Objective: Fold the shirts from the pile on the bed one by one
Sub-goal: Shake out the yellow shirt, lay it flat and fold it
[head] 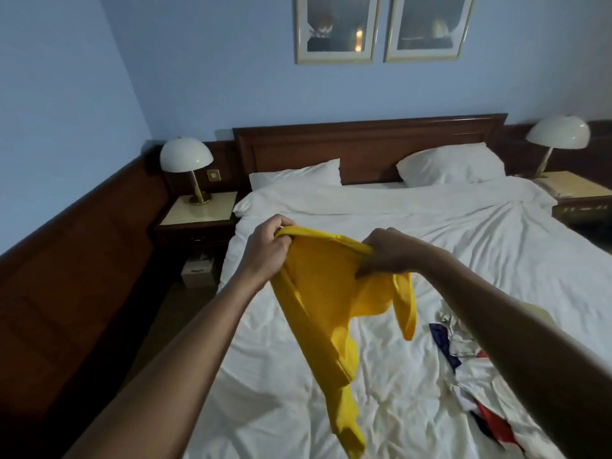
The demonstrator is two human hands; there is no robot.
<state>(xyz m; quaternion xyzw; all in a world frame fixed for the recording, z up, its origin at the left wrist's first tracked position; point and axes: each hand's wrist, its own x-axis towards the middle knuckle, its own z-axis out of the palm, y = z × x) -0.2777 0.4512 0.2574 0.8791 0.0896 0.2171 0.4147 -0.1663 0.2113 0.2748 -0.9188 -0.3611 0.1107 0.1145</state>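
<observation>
A yellow shirt [326, 293] hangs in the air above the white bed [381, 376]. My left hand [270, 250] grips its upper edge at the left, and my right hand [385, 251] grips the same edge at the right. The cloth droops in folds between and below my hands, with its lower end near the bed's front. A pile of white, red and blue shirts [477, 382] lies on the bed at the lower right, partly hidden behind my right arm.
Two white pillows [450, 168] lie against the dark wooden headboard [367, 140]. A nightstand with a domed lamp [187, 160] stands on each side of the bed. A small box [197, 271] sits on the floor at the left.
</observation>
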